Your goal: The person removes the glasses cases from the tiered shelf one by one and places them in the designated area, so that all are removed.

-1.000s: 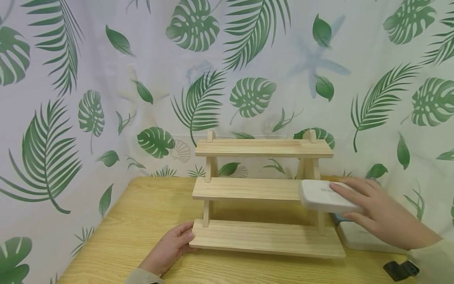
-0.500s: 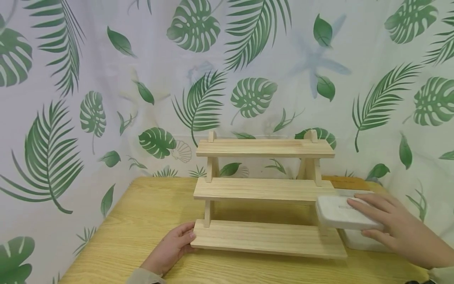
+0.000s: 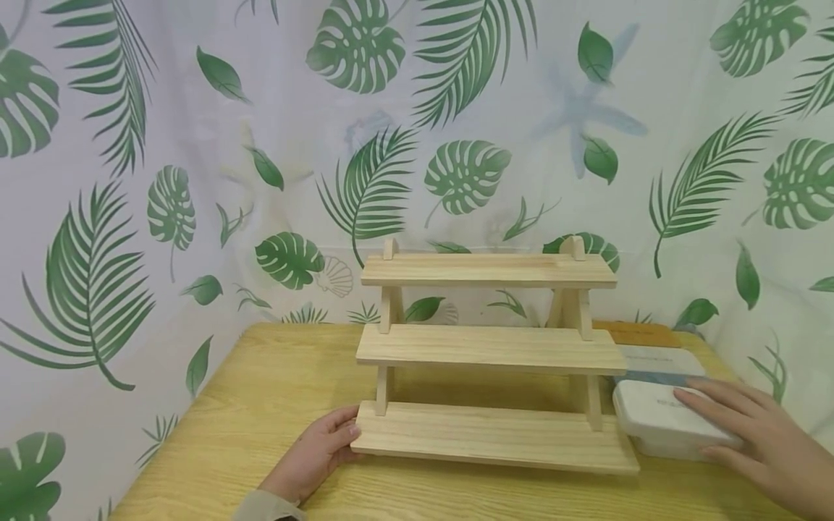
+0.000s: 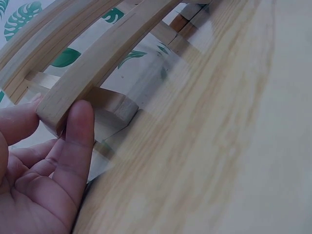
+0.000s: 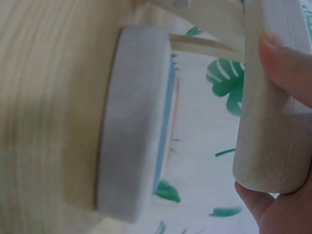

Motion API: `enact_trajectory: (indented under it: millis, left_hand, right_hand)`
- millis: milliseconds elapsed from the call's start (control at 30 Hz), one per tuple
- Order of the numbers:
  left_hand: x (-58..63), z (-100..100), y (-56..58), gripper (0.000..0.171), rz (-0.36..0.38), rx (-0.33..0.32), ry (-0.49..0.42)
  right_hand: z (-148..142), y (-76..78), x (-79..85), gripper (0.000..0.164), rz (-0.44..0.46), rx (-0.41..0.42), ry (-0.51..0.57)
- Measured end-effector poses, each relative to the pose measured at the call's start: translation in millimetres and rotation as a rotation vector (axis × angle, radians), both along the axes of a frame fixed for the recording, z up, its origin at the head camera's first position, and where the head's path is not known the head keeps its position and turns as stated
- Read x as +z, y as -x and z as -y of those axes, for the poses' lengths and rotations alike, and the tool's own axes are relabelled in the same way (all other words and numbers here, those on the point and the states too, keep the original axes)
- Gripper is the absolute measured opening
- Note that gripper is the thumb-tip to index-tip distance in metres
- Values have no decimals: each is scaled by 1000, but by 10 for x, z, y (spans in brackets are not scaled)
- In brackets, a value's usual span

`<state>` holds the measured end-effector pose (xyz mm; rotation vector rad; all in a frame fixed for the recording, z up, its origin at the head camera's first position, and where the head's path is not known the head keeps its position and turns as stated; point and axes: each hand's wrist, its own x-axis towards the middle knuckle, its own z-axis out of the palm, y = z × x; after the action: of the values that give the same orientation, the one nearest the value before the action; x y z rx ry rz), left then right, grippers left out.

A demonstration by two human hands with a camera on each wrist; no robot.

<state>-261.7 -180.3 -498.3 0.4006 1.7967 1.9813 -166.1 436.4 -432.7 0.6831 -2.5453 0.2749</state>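
A three-tier wooden display stand is on the table. My left hand grips the left end of its bottom shelf, thumb on one face and fingers on the other; the left wrist view shows this grip on the shelf end. To the right of the stand my right hand holds a white oblong case with rounded edges and faint lettering on top. Directly below is a second white case on the table. In the right wrist view a gap separates the held case from the lower one.
Behind the white cases lie a blue item, a pale grey case and an orange-brown case, in a row by the stand's right side. A leaf-patterned curtain hangs behind the wood-grain table.
My right hand has carried the white case right and down, from in front of the middle shelf to over the other white case. My left hand keeps its grip on the stand.
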Motion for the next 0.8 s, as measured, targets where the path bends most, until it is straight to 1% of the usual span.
enact_trajectory:
  millis: [133,200,300,400,500,567,600,667,800]
  left_hand:
    - [-5,4,16,66,3,-4,-10]
    - [-9,3,21,66,6,-4,-14]
    - [-12,8,19,66,8,-1,-16]
    - [-12,0,22,66,7,1,-15]
    - [-12,-2,23,66,4,2,-14]
    - [-14,-2,24,66,3,5,-14]
    - [-15,-1,24,66,2,4,-14]
    - [-18,0,25,66,2,4,-15]
    - [-24,3,26,66,6,2,-16]
  right_hand:
    - [-122,15,-126,91,-40,19,-32]
    - [-191,26,-185,94,-76,46,-53]
    - [-305,25,-277,94,-96,66,-64]
    - [-433,-13,-393,93,-80,36,-79]
    - [-542,-73,-526,91,-16,-47,-104]
    - [-593,-107,-595,89,32,-92,-119]
    - [-614,-114,-621,89,42,-108,-129]
    - [-637,-115,-655,87,46,-108,-135]
    - [-632,-104,-667,75,3,-73,-193]
